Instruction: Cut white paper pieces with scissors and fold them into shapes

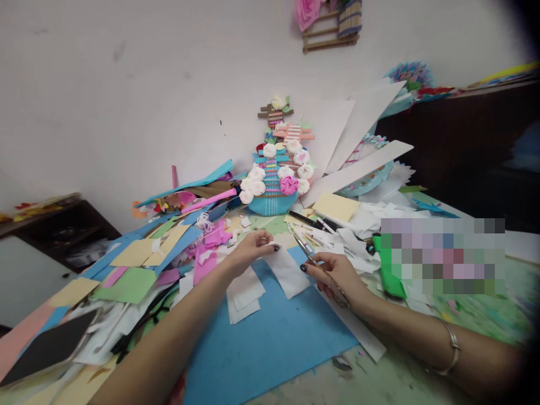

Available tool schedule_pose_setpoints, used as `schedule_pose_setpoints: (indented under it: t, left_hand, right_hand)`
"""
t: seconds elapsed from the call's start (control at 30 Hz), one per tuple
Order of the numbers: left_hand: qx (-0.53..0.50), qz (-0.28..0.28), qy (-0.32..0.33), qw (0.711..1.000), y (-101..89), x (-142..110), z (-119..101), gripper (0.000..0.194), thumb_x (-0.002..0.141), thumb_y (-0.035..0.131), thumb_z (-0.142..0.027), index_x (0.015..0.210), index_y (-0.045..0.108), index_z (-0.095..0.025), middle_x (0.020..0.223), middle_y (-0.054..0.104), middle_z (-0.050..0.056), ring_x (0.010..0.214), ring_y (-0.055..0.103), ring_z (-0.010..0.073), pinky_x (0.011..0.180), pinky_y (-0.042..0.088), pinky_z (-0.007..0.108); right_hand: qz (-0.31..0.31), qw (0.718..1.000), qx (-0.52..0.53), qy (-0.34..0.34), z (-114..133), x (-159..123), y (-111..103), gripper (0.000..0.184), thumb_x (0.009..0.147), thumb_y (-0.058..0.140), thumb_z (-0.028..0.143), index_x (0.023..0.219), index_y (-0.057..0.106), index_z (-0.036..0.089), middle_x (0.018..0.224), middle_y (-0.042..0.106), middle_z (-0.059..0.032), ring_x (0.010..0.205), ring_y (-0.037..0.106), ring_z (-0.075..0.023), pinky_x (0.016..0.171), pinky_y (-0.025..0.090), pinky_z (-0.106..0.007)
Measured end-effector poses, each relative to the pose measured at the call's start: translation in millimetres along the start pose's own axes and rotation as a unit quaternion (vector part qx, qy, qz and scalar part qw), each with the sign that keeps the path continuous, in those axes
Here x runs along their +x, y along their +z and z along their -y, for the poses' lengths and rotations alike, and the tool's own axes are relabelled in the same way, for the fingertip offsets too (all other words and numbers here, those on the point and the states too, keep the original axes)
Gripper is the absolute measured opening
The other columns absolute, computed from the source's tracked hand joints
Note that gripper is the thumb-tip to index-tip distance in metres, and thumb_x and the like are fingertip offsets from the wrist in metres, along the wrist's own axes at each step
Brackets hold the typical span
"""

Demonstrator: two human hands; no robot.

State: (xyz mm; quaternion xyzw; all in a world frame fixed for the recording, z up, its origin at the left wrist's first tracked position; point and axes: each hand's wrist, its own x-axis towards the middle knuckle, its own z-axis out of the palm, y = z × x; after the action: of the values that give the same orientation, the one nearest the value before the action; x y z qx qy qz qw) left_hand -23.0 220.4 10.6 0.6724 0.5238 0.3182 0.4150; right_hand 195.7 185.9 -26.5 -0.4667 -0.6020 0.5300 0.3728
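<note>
My left hand (254, 246) pinches the upper end of a white paper piece (288, 274), which hangs over a blue sheet (270, 349) on the table. To its right, my right hand (333, 273) grips a pair of scissors (307, 251), their blades pointing up and left beside the paper. Whether the blades touch the paper I cannot tell. A small stack of white paper pieces (243, 298) lies on the blue sheet under my left forearm. A white strip (354, 326) lies below my right hand.
Paper guitar-like crafts with white flowers (272, 191) lean against the wall. Coloured paper scraps (126, 284) and a dark flat object (50, 346) cover the left side. Pens (304, 219), white scraps (354, 247) and a green object (390, 273) lie at right.
</note>
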Motion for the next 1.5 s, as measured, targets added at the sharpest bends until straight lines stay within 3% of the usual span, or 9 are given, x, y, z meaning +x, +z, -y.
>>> schedule_pose_setpoints:
  t: [0.17, 0.43, 0.6, 0.77, 0.83, 1.0, 1.2, 1.3, 1.5]
  left_hand:
    - [-0.22, -0.035, 0.008, 0.975, -5.3, -26, -3, 0.043, 0.062, 0.076, -0.03, 0.089, 0.043, -0.021, 0.07, 0.062, -0.003, 0.059, 0.06, 0.0118, 0.055, 0.044, 0.022]
    - [-0.369, -0.079, -0.005, 0.926, 9.4, -41, -7, 0.048, 0.058, 0.08, -0.018, 0.094, 0.049, -0.021, 0.072, 0.067, -0.002, 0.058, 0.061, 0.0116, 0.052, 0.046, 0.02]
    - [-0.474, -0.117, 0.018, 0.873, 26.4, -47, 1, 0.041, 0.056, 0.08, -0.031, 0.088, 0.057, -0.021, 0.086, 0.068, 0.0, 0.083, 0.064, 0.0161, 0.076, 0.051, 0.026]
    - [-0.505, 0.009, -0.018, 0.863, 54.6, -53, 3, 0.036, 0.055, 0.081, -0.025, 0.085, 0.065, -0.016, 0.079, 0.068, 0.004, 0.08, 0.065, 0.0201, 0.075, 0.051, 0.031]
    - [-0.505, 0.011, -0.034, 0.863, 61.1, -56, 1, 0.034, 0.055, 0.082, -0.02, 0.085, 0.067, -0.013, 0.076, 0.069, 0.004, 0.074, 0.064, 0.0183, 0.07, 0.05, 0.029]
    - [-0.504, -0.05, -0.057, 0.86, 59.3, -55, -3, 0.028, 0.056, 0.083, -0.017, 0.077, 0.066, -0.011, 0.07, 0.068, 0.003, 0.064, 0.062, 0.0141, 0.062, 0.049, 0.024]
    - [-0.578, -0.172, -0.058, 0.795, 38.1, -49, -2, 0.026, 0.057, 0.079, -0.007, 0.076, 0.063, -0.013, 0.071, 0.067, 0.0, 0.064, 0.062, 0.0119, 0.063, 0.052, 0.023]
    - [-0.593, -0.198, -0.057, 0.778, 31.4, -48, -4, 0.02, 0.066, 0.07, -0.001, 0.079, 0.062, -0.013, 0.073, 0.068, 0.001, 0.067, 0.064, 0.0121, 0.066, 0.053, 0.023]
    - [-0.614, -0.227, -0.066, 0.753, 29.6, -46, -8, 0.017, 0.079, 0.055, 0.002, 0.08, 0.063, -0.012, 0.069, 0.068, 0.002, 0.065, 0.065, 0.0121, 0.068, 0.055, 0.025]
  right_hand:
    - [0.075, 0.993, 0.081, 0.035, 2, 1, -2, 0.048, 0.066, 0.071, 0.042, 0.103, 0.063, 0.011, 0.04, 0.047, 0.0083, 0.032, 0.037, -0.0066, 0.033, 0.026, -0.017]
    - [0.116, 0.992, 0.042, 0.038, 16, -20, 9, 0.025, 0.063, 0.066, 0.039, 0.068, 0.058, 0.016, 0.038, 0.043, 0.0078, 0.031, 0.036, -0.0059, 0.032, 0.025, -0.017]
    - [0.083, 0.994, 0.068, 0.011, 14, -24, 10, 0.026, 0.067, 0.064, 0.04, 0.063, 0.051, 0.018, 0.037, 0.042, 0.0081, 0.029, 0.034, -0.0053, 0.031, 0.025, -0.016]
    - [0.071, 0.997, 0.039, -0.011, 14, -24, 10, 0.024, 0.07, 0.063, 0.039, 0.067, 0.054, 0.017, 0.039, 0.041, 0.0081, 0.031, 0.035, -0.0051, 0.033, 0.026, -0.016]
    - [0.078, 0.997, 0.024, -0.01, 16, -25, 11, 0.025, 0.07, 0.063, 0.039, 0.066, 0.054, 0.016, 0.04, 0.042, 0.0076, 0.032, 0.036, -0.0051, 0.033, 0.026, -0.016]
    - [0.113, 0.992, 0.049, -0.016, 17, -27, 11, 0.034, 0.069, 0.068, 0.047, 0.075, 0.056, 0.015, 0.042, 0.044, 0.0073, 0.031, 0.035, -0.0051, 0.032, 0.025, -0.016]
    - [0.222, 0.956, 0.184, -0.05, 12, -28, 10, 0.045, 0.08, 0.057, 0.057, 0.084, 0.058, 0.012, 0.052, 0.05, 0.0025, 0.042, 0.043, -0.007, 0.04, 0.034, -0.018]
    - [0.266, 0.948, 0.167, -0.043, 11, -30, 10, 0.046, 0.082, 0.056, 0.057, 0.082, 0.058, 0.011, 0.053, 0.052, 0.0004, 0.041, 0.045, -0.0076, 0.039, 0.036, -0.018]
    - [0.282, 0.946, 0.159, -0.021, 8, -32, 10, 0.048, 0.08, 0.058, 0.059, 0.078, 0.058, 0.011, 0.051, 0.054, 0.0, 0.039, 0.046, -0.0076, 0.036, 0.037, -0.017]
